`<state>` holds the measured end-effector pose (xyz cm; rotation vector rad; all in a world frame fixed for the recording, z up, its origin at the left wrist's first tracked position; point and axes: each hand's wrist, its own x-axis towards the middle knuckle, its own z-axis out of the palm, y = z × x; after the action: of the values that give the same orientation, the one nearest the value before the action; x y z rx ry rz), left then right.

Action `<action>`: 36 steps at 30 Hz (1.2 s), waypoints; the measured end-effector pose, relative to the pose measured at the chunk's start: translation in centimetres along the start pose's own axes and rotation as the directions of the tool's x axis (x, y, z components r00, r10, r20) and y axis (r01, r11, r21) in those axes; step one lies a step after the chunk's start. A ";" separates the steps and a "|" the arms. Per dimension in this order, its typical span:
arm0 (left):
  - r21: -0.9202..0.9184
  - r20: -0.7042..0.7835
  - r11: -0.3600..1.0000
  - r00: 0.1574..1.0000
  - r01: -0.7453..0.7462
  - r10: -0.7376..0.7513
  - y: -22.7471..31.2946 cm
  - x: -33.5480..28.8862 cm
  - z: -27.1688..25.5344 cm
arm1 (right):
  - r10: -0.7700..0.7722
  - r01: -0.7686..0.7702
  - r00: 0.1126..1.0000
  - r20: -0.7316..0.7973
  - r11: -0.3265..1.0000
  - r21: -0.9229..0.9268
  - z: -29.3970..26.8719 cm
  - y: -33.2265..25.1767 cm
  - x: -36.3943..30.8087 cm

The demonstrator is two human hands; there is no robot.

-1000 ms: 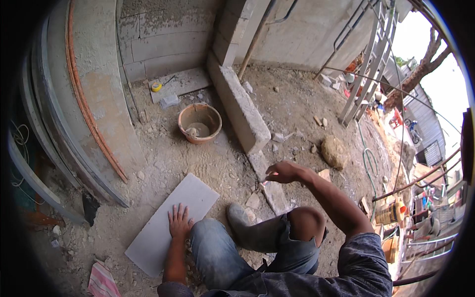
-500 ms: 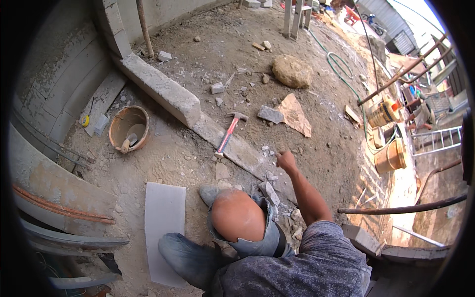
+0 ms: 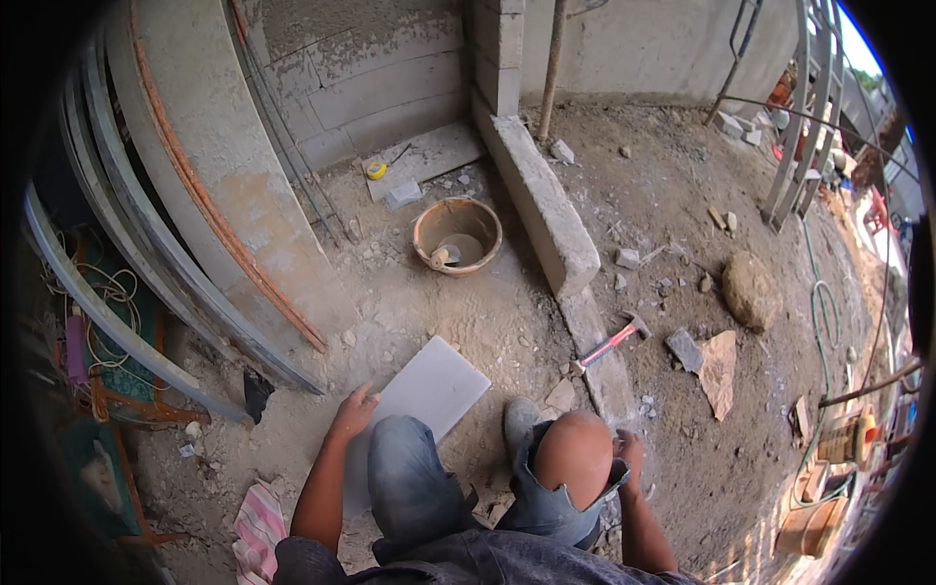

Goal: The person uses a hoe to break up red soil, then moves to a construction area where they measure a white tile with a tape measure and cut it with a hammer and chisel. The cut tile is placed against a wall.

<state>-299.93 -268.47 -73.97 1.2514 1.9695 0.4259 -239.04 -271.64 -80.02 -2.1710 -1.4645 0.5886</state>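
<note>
A pale grey, flat-faced block [image 3: 435, 388] lies on the dirt in front of my left knee, partly hidden by it. At its left edge is my left hand [image 3: 355, 410], fingers stretched out and apart; whether they press on the block I cannot make out. My right hand [image 3: 630, 456] hangs low beside my bare right knee, near the rubble, its fingers partly hidden. Ahead, a claw hammer [image 3: 611, 345] with a red and black handle rests across a low concrete strip [image 3: 606, 382]. A mortar bucket [image 3: 490, 222] with a trowel [image 3: 444, 255] in it stands beyond the block.
A raised concrete curb [image 3: 542, 210] runs toward the wall. Bent metal channels [image 3: 185, 283] lean at left. A yellow tape measure [image 3: 376, 170] lies on a board. To the right are a boulder [image 3: 750, 292], torn brown paper [image 3: 718, 374] and a green hose [image 3: 825, 322].
The view has swung left. My left hand now shows at the block's edge. My right hand has drawn back from the ground ahead to beside my right knee.
</note>
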 end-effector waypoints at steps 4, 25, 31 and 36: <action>0.140 0.073 0.990 0.997 0.014 -0.024 -2.3 7.7 3.9 | -0.547 0.552 0.800 0.247 0.832 0.056 -1.2 -17.2 8.9; 0.198 -0.006 0.944 0.964 0.263 -0.267 3.5 42.1 -1.0 | -0.811 0.951 0.307 0.498 0.277 -0.136 35.9 -68.2 44.4; 0.230 0.080 0.900 0.914 0.371 -0.398 3.4 39.6 -1.4 | -0.721 0.849 0.510 0.470 0.509 -0.141 46.7 -74.1 47.3; 0.213 0.101 0.918 0.927 0.335 -0.362 4.0 38.3 -0.6 | -0.699 0.820 0.565 0.438 0.536 -0.201 49.5 -78.4 48.2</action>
<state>-307.08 -232.92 -86.97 0.9807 2.0949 -0.0311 -309.15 -194.11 -78.72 -1.3882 -2.6796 0.3109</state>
